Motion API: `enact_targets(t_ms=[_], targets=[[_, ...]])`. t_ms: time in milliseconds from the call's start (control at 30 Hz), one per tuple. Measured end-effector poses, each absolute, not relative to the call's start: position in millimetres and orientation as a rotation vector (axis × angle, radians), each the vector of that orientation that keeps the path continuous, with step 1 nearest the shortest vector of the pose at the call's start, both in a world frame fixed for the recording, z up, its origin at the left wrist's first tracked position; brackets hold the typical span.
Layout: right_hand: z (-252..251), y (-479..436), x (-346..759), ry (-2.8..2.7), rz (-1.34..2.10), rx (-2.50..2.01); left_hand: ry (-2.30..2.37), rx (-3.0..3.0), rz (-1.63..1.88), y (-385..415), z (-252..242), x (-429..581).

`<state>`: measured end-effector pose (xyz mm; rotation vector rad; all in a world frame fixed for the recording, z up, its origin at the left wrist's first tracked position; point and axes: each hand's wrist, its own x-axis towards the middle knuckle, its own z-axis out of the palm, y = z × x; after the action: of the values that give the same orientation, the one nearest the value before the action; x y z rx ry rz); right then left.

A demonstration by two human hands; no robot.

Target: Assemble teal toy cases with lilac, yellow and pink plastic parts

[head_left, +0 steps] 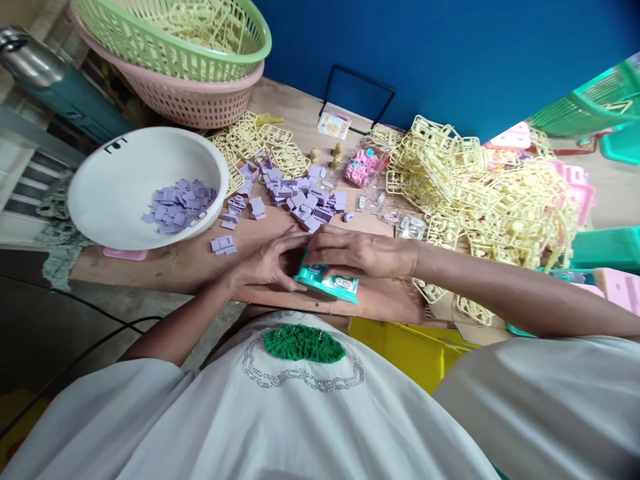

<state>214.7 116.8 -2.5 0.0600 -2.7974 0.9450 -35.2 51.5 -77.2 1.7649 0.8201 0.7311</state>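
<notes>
A teal plastic toy piece [330,285] with a pale label is held at the table's front edge, partly covered by my fingers. My left hand [273,263] grips its left side, thumb along the near edge. My right hand [350,250] lies over its top with bent fingers; whether a small part sits under those fingertips is hidden. Just beyond my hands lies a heap of small purple plastic parts [307,197]. A round purple piece [349,217] rests near my right knuckles.
At left stands a white bowl [120,200] with purple parts inside. Behind it are stacked green [220,67] and pink baskets [195,103] and a bottle [65,87]. Cream sprue frames [480,193] pile up at right. A clear box of pink pieces [365,167] sits beyond.
</notes>
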Motion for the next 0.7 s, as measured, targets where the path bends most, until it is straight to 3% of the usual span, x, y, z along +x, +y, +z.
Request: enact_targets(t_ms=[467,700], targets=[[-16,101,218,-2.655,0.801,-0.023,0.826,1.805,0.804,49,-83,-36],[-33,58,240,-2.245,0.684,-0.811,0.891,1.76,0.771,42,-95,-41]])
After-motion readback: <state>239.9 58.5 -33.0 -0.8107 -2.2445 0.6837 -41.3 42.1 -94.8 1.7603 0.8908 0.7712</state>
